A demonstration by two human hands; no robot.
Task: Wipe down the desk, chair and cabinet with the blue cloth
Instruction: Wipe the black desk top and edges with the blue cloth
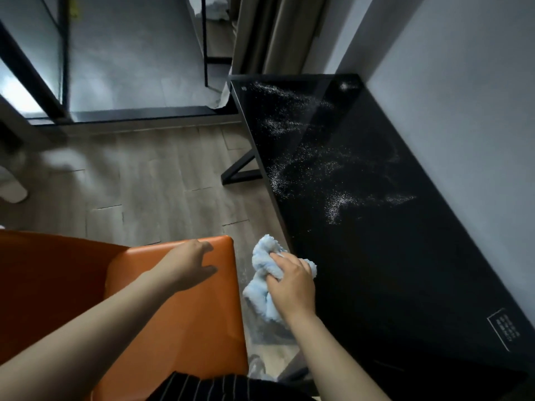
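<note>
At desk [376, 256] edge, right hand [292, 282] grips bunched cloth [260, 273]; left hand [191, 261], fingers loose, reaches over chair [173, 299]. Desk dust unwiped; most work likely remains.

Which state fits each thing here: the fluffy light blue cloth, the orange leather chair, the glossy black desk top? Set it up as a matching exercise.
Things:
1. fluffy light blue cloth
2. orange leather chair
3. glossy black desk top

States:
a. dusted with white specks
b. bunched in the right hand
c. beneath the open left hand

Pairs: 1-b, 2-c, 3-a.
</note>
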